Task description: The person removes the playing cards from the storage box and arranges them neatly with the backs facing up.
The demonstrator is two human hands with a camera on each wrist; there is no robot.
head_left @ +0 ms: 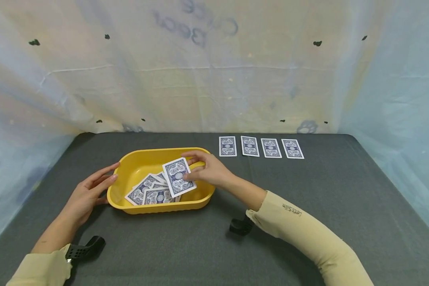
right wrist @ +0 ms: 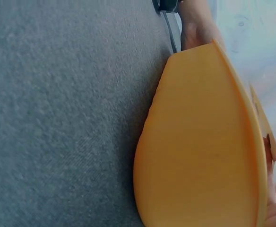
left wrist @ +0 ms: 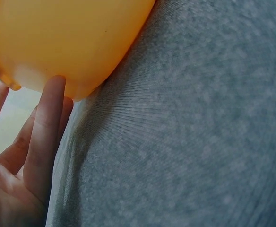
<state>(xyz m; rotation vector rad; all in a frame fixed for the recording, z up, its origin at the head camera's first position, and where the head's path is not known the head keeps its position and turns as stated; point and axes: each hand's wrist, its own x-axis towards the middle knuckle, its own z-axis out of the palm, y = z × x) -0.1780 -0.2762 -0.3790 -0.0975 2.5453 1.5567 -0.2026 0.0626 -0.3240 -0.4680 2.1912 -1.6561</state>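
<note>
A yellow plastic basin (head_left: 139, 155) stands on the dark grey cloth, with several blue-backed playing cards (head_left: 159, 195) lying overlapped inside it. Above its right half, my right hand (head_left: 212, 170) pinches one playing card (head_left: 176, 174) between thumb and fingers, patterned back facing up. My left hand (head_left: 89, 192) rests against the basin's left end, its fingers extended along the rim and outer wall. In the left wrist view, the fingers (left wrist: 46, 127) touch the basin's side. The right wrist view shows the basin's outer wall (right wrist: 199, 142), and the held card only edge-on.
Toward the back right of the table, a row of several face-down cards (head_left: 249, 146) lies spaced apart. A pale printed curtain (head_left: 214, 87) hangs behind the table and along both sides. Each wrist wears a black strap device (head_left: 89, 248).
</note>
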